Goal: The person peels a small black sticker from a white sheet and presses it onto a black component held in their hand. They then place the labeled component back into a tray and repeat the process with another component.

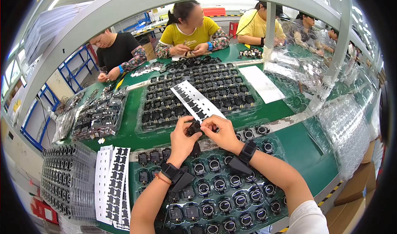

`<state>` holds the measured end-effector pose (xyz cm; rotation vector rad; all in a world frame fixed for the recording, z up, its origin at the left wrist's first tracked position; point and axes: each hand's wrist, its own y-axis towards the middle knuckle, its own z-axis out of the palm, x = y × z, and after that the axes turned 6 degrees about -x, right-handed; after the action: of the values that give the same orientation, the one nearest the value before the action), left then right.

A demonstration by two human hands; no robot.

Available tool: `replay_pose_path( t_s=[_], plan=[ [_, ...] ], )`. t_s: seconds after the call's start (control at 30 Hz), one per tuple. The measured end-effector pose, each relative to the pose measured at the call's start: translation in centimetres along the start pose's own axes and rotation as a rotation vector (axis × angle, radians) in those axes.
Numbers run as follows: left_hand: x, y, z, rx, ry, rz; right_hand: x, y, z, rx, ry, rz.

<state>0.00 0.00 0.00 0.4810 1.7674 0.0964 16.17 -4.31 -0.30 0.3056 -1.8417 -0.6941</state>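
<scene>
Green workbench below metal frame; clear tray lies nearest us. Lettering on co-worker's mustard shirt beyond tray; handwritten marks on frame's post, beyond tray to right. Our left hand, over tray's far edge, curls, pinching small black part; our right hand bends in beside it, fingertips drawn together. Fingers mostly hide part; we cannot tell whether right hand grips anything.

Mid-frame, the left hand and right hand held a black part over the green counter.
</scene>
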Motion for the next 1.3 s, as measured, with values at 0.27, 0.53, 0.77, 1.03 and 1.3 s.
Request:
replay_pose_path(
  t_s=[0.27,0.53,0.77,1.03,1.3],
  plan=[
    [0.0,0.1,-0.2,0.017,0.087,0.031,-0.1,0.1,0.5,-0.142,0.051,-0.063],
    [-0.6,0.0,0.0,0.034,-0.149,-0.127,0.0,0.1,0.3,-0.063,0.052,-0.089],
    [0.1,0.1,0.3,0.094,-0.234,-0.052,-0.4,0.0,0.3,-0.033,0.058,-0.047],
    [0.4,0.1,0.2,0.127,-0.279,-0.062,-0.4,0.1,0.4,-0.018,0.035,-0.017],
    [-0.4,-0.1,0.4,0.16,-0.234,-0.095,-0.7,0.0,0.3,-0.037,-0.008,0.018]
  ],
)
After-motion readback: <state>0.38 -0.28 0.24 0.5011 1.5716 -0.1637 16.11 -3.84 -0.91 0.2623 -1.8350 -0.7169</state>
